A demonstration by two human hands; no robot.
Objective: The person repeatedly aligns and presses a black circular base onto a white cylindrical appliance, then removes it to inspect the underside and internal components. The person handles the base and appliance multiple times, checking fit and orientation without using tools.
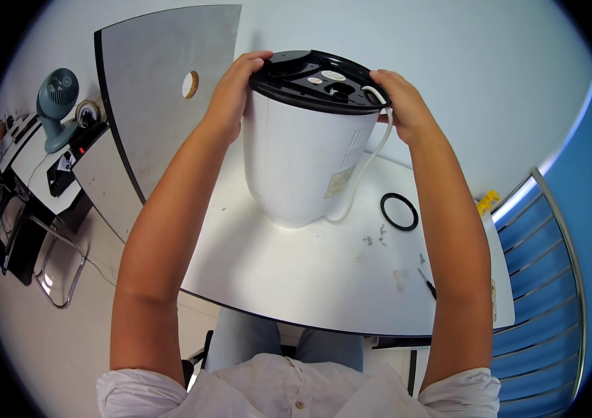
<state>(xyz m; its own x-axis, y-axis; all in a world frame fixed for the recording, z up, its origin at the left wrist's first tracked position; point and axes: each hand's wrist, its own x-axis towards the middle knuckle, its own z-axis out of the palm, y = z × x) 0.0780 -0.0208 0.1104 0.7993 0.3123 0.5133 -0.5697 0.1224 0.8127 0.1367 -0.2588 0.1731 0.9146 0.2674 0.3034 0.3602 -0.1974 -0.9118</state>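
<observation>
The white appliance (299, 157) stands on the table (254, 279), its long axis running nearly from 6 to 12 o'clock in view, its black panel (289, 85) facing up. The person's left hand (233, 90) holds it at about 10 o'clock of that panel, the right hand (407, 104) at about 3; each grip is spread around the rim, with some fingertips hidden behind it. A white cord (380, 147) passes downward toward 5 o'clock. Toward 4 lie a black ring (383, 207) and grey bits (382, 235) too small to identify; the right forearm (456, 230) partly covers a screwdriver (431, 286).
</observation>
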